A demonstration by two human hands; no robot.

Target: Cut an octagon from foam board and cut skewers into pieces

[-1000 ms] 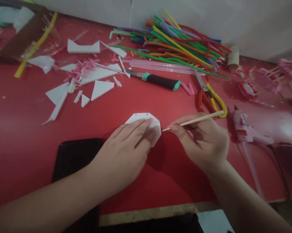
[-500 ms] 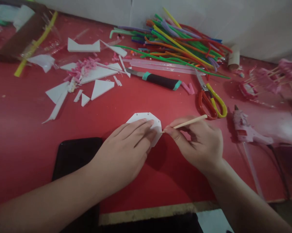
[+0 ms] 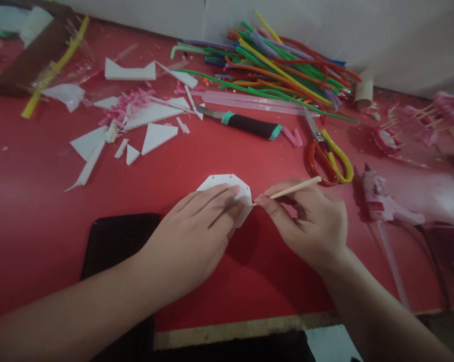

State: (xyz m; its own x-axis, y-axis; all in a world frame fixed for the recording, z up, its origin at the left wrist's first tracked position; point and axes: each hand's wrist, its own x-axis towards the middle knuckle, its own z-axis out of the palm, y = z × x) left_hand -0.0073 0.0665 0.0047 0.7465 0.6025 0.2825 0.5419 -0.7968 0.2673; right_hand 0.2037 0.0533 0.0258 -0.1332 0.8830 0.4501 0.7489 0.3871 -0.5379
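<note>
A white many-sided foam board piece [image 3: 223, 182] with small holes near its edge lies partly beneath my left hand [image 3: 200, 231]. The fingers are bent over its top and hold it; the thumb is hidden. Between thumb and fingers, my right hand [image 3: 305, 221] pinches a thin wooden stick [image 3: 296, 188]. The stick's tip touches the piece close to its right edge, and its other end slants up to the right.
White foam scraps [image 3: 159, 138], a knife [image 3: 251, 125], scissors [image 3: 329, 156] and a pile of pipe cleaners [image 3: 279, 65] lie farther back. A glue gun [image 3: 385, 198] is at right. Beside my left forearm lies a black phone-like slab [image 3: 117, 239].
</note>
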